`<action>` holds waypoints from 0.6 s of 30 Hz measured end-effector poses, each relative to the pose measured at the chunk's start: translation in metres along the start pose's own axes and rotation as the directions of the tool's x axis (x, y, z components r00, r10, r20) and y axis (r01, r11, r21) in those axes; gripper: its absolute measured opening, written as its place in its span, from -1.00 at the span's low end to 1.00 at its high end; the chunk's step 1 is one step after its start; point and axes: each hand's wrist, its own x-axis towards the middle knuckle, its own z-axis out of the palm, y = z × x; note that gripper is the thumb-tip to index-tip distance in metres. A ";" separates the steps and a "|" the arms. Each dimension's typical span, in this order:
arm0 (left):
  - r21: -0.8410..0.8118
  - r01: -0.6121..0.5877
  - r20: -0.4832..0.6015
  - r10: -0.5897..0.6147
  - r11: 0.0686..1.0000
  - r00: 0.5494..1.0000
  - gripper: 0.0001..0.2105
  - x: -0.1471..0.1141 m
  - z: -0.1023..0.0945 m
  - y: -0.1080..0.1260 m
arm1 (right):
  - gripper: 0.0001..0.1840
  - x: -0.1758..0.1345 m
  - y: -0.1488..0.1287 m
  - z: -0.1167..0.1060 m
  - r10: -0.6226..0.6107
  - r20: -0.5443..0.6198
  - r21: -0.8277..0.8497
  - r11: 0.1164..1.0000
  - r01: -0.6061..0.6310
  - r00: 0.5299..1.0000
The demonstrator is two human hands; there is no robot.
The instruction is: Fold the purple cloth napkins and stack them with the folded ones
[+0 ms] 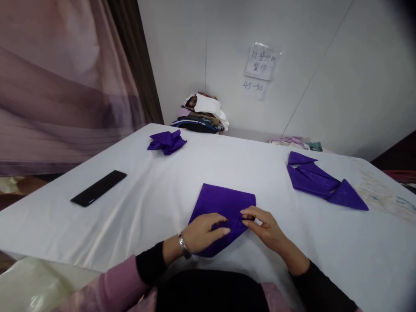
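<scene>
A purple cloth napkin (pixel 224 197), folded into a flat shape with several straight edges, lies on the white-covered table close to my body. My left hand (pixel 205 232) rests over its lower left part, thumb and fingers apart. At the napkin's right edge my right hand (pixel 261 225) has thumb and fingertips brought together on the fabric in a pinch. The napkin's lower left portion is partly hidden under my left hand and wrist.
A folded purple napkin (pixel 315 180) lies to the right, and a crumpled-looking purple one (pixel 167 142) at the back left. A black flat phone-like object (pixel 99 188) is on the left. Piled clothes (pixel 203 115) stand beyond the table (pixel 143 221), below wall signs (pixel 260 65).
</scene>
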 end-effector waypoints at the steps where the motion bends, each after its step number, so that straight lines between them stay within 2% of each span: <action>1: -0.041 0.050 -0.014 -0.051 0.998 0.999 -0.67 -0.003 -0.003 -0.004 | -0.76 0.004 -0.002 -0.001 0.003 0.027 0.002 1.000 -0.003 1.000; 4: -0.202 0.178 0.001 -0.182 0.963 0.983 -0.60 -0.012 -0.004 -0.017 | -0.74 0.029 -0.002 0.002 0.026 0.092 0.027 0.999 -0.028 0.995; 8: -0.319 0.284 -0.030 -0.309 0.904 0.951 -0.39 -0.027 0.002 -0.025 | -0.74 0.082 0.016 0.024 0.099 0.158 0.130 0.984 -0.120 0.982; 10: -0.291 0.304 -0.093 -0.343 0.907 0.935 -0.32 -0.034 0.001 -0.026 | -0.72 0.106 0.028 0.039 0.123 0.198 0.159 0.975 -0.155 0.972; 13: -0.169 0.314 -0.187 -0.344 0.934 0.920 -0.31 -0.044 -0.002 -0.028 | -0.71 0.132 0.043 0.059 0.135 0.222 0.097 0.982 -0.160 0.966; 18: 0.003 0.277 -0.224 -0.270 0.961 0.937 -0.31 -0.058 -0.003 -0.036 | -0.71 0.143 0.060 0.077 0.141 0.203 -0.042 0.990 -0.135 0.969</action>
